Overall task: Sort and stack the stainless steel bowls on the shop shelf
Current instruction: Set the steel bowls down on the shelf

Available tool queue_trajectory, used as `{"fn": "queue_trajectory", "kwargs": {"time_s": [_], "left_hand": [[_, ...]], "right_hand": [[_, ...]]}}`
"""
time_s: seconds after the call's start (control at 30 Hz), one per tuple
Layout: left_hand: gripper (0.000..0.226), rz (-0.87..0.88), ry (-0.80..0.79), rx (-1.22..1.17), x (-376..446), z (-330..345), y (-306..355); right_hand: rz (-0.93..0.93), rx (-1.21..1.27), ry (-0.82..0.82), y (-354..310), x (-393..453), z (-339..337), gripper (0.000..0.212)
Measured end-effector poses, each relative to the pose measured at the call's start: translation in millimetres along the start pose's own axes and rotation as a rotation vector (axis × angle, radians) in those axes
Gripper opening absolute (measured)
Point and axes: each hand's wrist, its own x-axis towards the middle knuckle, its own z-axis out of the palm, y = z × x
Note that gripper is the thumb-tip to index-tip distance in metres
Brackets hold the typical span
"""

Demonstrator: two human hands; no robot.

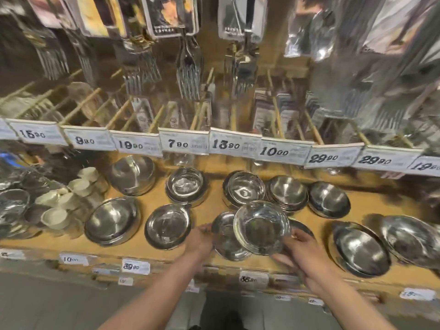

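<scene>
Now our right hand [307, 256] grips a shiny bowl [262, 227], tilted above the near bowl [226, 236] on the shelf [152, 203], while our left hand [201, 239] holds that one steady for stacking.

Packaged forks [189, 75] hang above a row of price tags [184, 144] (7.90, 13.90), with white cups [79, 186] at left.

Silver bowls [262, 227]; tan wooden shelf [152, 203]; white price tags [184, 142], black digits.
</scene>
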Motion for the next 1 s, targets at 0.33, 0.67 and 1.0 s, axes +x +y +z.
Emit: {"fn": "queue_trajectory", "kwargs": {"time_s": [0.33,0.67,1.0], "left_hand": [[0.018,-0.012,-0.059,0.084,22,-3,-12],[0.045,0.199,-0.107,0.341,9,-20,2],[0.038,0.367,-0.009,0.549,13,-15,8]], "right_hand": [[0.076,-0.026,0.067,20,15,43,0.013],[0.01,-0.16,0.163,46,28,75,0.01],[-0.252,-0.802,0.308,57,32,77,0.022]]}}
